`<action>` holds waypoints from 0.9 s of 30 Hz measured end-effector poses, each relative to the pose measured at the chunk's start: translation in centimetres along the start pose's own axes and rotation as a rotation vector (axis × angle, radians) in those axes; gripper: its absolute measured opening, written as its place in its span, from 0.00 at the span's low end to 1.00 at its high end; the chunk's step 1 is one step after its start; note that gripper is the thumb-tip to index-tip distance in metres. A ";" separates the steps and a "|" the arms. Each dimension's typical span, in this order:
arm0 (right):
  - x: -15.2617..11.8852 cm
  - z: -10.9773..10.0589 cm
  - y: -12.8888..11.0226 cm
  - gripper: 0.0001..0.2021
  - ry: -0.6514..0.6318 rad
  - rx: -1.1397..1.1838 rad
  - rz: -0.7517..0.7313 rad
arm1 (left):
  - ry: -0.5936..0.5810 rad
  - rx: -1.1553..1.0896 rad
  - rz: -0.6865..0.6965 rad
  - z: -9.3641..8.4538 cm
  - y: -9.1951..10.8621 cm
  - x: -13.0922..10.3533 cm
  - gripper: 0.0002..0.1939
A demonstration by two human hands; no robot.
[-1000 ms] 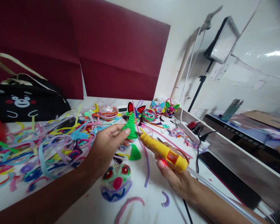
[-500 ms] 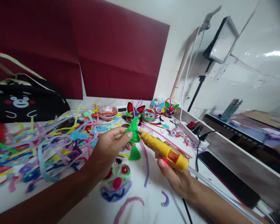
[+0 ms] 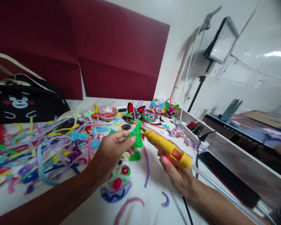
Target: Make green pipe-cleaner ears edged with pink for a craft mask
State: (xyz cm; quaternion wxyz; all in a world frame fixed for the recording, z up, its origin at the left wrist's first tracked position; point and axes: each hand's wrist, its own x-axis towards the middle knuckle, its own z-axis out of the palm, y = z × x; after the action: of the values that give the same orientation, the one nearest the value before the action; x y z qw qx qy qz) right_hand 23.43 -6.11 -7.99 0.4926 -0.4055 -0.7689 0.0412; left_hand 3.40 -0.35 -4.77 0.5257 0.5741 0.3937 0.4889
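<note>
Between the thumb and fingers of my left hand (image 3: pixel 118 145) is a green triangle (image 3: pixel 137 137) that looks made of fuzzy pipe cleaner. My right hand (image 3: pixel 175 168) grips a yellow hot glue gun (image 3: pixel 167 147), a clear glue stick (image 3: pixel 215 181) sticking out of its back and a red light glowing by the thumb. The gun's nozzle is close to the triangle's right edge; I cannot tell if they touch. A second green triangle (image 3: pixel 135 156) lies on the table below. Nearer me sits a clear ball (image 3: pixel 115 184) decorated with a red nose and blue mouth.
Loose pipe cleaners (image 3: pixel 58 147) cover the left of the table. Finished-looking decorated balls (image 3: pixel 134 116) stand at the back. A black bag (image 3: pixel 25 103) is at far left. On the right are a power strip (image 3: pixel 202 142), cables and a black phone-like slab (image 3: pixel 229 178).
The green triangle in my left hand has shifted slightly right and tilted. My right hand has drawn the glue gun a little to the right.
</note>
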 end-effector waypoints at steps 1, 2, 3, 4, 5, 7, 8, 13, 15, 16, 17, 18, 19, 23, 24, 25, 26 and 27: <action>0.0 0.0 0.1 0.05 0.003 0.002 0.010 | -0.002 -0.002 -0.003 0.1 0.1 -0.1 0.06; -0.1 0.0 0.1 0.05 0.009 0.004 0.017 | -0.004 -0.005 -0.005 0.1 0.2 -0.1 0.06; -0.1 0.0 0.2 0.05 0.018 0.005 0.024 | -0.005 -0.007 -0.007 0.2 0.2 -0.1 0.06; -0.1 0.0 0.2 0.05 0.025 0.005 0.028 | -0.006 -0.010 -0.008 0.2 0.3 -0.2 0.06; -0.1 0.0 0.2 0.05 0.027 0.006 0.030 | -0.008 -0.013 -0.008 0.2 0.3 -0.2 0.06; -0.1 0.1 0.3 0.05 0.032 0.007 0.026 | -0.012 -0.015 -0.008 0.2 0.3 -0.2 0.05; -0.1 0.1 0.2 0.05 0.036 0.008 0.026 | -0.014 -0.011 -0.007 0.3 0.3 -0.2 0.05; 0.0 0.0 0.1 0.07 0.055 -0.007 0.037 | -0.001 0.005 -0.003 0.4 0.6 -0.3 0.06; 0.0 0.0 0.1 0.07 0.054 -0.013 0.034 | 0.003 0.012 -0.002 0.4 0.7 -0.3 0.06; 0.0 0.0 0.1 0.07 0.055 -0.015 0.032 | 0.001 0.016 0.001 0.4 0.7 -0.3 0.06; 0.0 0.0 0.0 0.07 0.057 -0.017 0.028 | -0.002 0.017 0.004 0.4 0.7 -0.3 0.06; 0.0 0.0 0.0 0.07 0.057 -0.016 0.027 | -0.007 0.017 0.005 0.4 0.6 -0.3 0.06; 0.0 0.0 0.0 0.07 0.059 -0.015 0.028 | -0.010 0.015 0.007 0.4 0.6 -0.3 0.06; 0.1 0.0 0.0 0.07 0.069 -0.010 0.042 | -0.011 0.005 0.003 0.4 0.4 -0.2 0.05; 0.0 0.0 0.0 0.07 0.071 -0.013 0.044 | -0.014 0.004 0.001 0.4 0.3 -0.2 0.05; 0.0 0.0 0.1 0.06 0.074 -0.016 0.044 | -0.018 0.002 0.001 0.4 0.3 -0.2 0.04; 0.0 0.0 0.1 0.06 0.075 -0.019 0.044 | -0.021 0.002 0.000 0.4 0.3 -0.2 0.05; 0.0 0.0 0.1 0.06 0.076 -0.021 0.042 | -0.026 0.001 0.000 0.3 0.4 -0.3 0.05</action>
State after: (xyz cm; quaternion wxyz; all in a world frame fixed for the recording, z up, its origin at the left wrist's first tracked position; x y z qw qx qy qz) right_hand 23.48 -6.05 -8.08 0.5161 -0.4280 -0.7414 0.0281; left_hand 3.62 -0.72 -4.44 0.5305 0.5806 0.3871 0.4812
